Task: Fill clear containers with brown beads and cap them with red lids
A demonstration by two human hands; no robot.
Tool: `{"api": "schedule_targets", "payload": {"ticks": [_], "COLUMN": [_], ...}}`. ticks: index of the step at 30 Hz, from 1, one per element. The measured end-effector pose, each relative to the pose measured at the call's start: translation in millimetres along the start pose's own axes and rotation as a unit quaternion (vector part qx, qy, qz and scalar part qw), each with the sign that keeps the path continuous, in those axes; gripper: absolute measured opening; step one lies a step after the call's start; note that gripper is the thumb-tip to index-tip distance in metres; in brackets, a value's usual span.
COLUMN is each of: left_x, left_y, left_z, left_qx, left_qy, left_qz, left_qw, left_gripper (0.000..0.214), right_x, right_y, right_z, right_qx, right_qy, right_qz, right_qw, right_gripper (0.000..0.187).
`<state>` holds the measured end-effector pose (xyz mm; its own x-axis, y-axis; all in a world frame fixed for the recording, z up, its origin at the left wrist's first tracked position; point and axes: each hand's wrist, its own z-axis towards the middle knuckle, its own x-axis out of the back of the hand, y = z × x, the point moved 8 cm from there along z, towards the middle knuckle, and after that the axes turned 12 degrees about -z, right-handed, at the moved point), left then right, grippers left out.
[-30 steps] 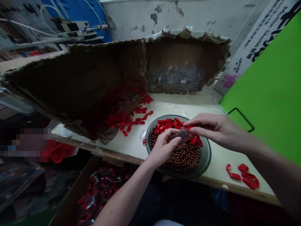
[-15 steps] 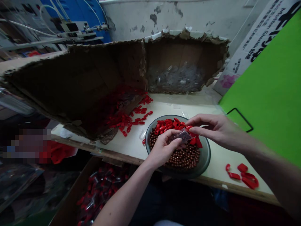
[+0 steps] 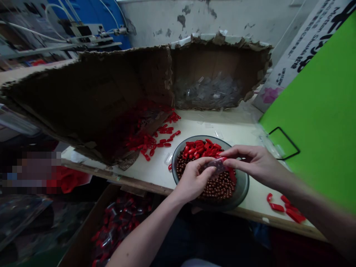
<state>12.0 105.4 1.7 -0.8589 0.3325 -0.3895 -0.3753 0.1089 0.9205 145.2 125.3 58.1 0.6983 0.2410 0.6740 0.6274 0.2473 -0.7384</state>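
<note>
Container (image 3: 219,165): 1, btwn 2 hands (image 3: 194,178) (image 3: 256,160)

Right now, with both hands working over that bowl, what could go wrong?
The small clear case could slip from the left fingers, perhaps spilling the beads inside it.
The bowl sits at the table's front edge, so a bump might tip it.
The loose red pieces below the right forearm could get brushed off.

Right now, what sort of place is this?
Probably a workshop: a round grey bowl of shiny brown balls, a torn brown cardboard box of glossy red pieces, and white-tubed machinery.
</note>
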Motion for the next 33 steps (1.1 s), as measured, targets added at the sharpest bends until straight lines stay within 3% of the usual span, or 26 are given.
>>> {"api": "schedule_targets", "payload": {"ticks": [4, 8, 11, 13, 15, 17, 20, 23, 26, 29, 33], "left_x": [0.7, -0.4, 1.2, 1.0, -2.4, -6.3, -9.7, -15.9, -24.4, -24.9, -19.6], "left_y": [-7, -19, -21, -22, -25, -29, -34, -35, -32, -26, -12], "left_z": [1, 3, 5, 6, 5, 2, -2, -6, -6, -2, -1], "left_qx": [0.023, 0.079, 0.093, 0.098, 0.108, 0.121, 0.135, 0.154, 0.162, 0.114, 0.004], "left_qy": [-0.007, -0.013, 0.012, 0.024, 0.018, 0.002, -0.022, -0.065, -0.097, -0.047, 0.059], "left_qz": [-0.017, -0.138, -0.224, -0.256, -0.268, -0.262, -0.224, -0.152, -0.087, -0.034, 0.050], "left_qw": [1.000, 0.987, 0.970, 0.961, 0.957, 0.957, 0.965, 0.974, 0.978, 0.992, 0.997], "left_gripper": [0.023, 0.028, 0.029, 0.030, 0.031, 0.031, 0.032, 0.036, 0.036, 0.031, 0.043], "right_x": [-3, 1, 11, 10, -2, -14, -12, -8, -22, -38, -41], "right_y": [2, 7, 22, 33, 37, 31, 20, 10, 3, 3, 5], "right_z": [0, 4, -6, -24, -37, -37, -21, 6, 21, 21, 15], "right_qx": [-0.008, -0.010, -0.018, -0.023, -0.013, 0.003, 0.004, 0.008, 0.012, -0.005, -0.027], "right_qy": [0.000, 0.003, 0.140, 0.265, 0.317, 0.312, 0.276, 0.166, 0.038, 0.000, 0.077], "right_qz": [-0.006, 0.012, 0.068, 0.129, 0.176, 0.203, 0.224, 0.234, 0.240, 0.273, 0.306], "right_qw": [1.000, 1.000, 0.988, 0.955, 0.932, 0.928, 0.935, 0.958, 0.970, 0.962, 0.949], "right_gripper": [0.027, 0.029, 0.030, 0.029, 0.028, 0.033, 0.045, 0.057, 0.064, 0.067, 0.067]}}
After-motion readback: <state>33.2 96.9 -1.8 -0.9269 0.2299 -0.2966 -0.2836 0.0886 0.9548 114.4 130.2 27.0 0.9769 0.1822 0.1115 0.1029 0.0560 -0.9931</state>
